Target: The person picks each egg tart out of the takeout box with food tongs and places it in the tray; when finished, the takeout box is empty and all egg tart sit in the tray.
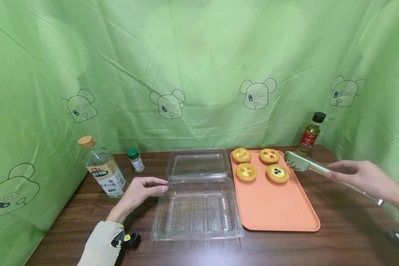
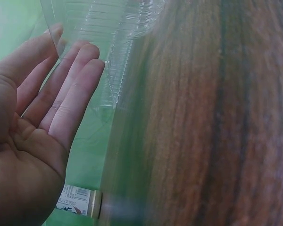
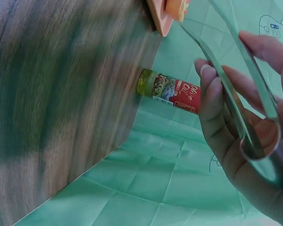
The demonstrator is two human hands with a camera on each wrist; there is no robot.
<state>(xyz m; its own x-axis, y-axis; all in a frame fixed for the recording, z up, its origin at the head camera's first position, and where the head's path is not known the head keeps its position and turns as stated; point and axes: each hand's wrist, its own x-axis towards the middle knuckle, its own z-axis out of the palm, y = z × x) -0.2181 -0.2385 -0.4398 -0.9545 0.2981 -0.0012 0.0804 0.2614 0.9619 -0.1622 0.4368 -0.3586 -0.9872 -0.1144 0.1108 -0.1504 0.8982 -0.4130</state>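
A clear plastic clamshell container (image 1: 196,236) lies opened flat on the table, its lid (image 1: 199,166) toward the back. My left hand (image 1: 143,190) pinches its left edge near the hinge; in the left wrist view, the thumb and fingertips of that hand (image 2: 52,99) meet at the plastic rim. My right hand (image 1: 362,179) holds metal tongs (image 1: 302,162), their heads apart over the right edge of an orange tray (image 1: 272,210). Closest to the tongs is a blueberry-topped egg tart (image 1: 277,173). Several tarts sit at the tray's far end, including one with red pieces (image 1: 269,156).
Behind the tray's right corner stands an olive oil bottle (image 1: 308,136). On the left are a large white vinegar bottle (image 1: 106,173) and a small green-capped seasoning jar (image 1: 136,161). Green cloth (image 1: 206,74) hangs round the back and sides of the wooden table (image 1: 282,247).
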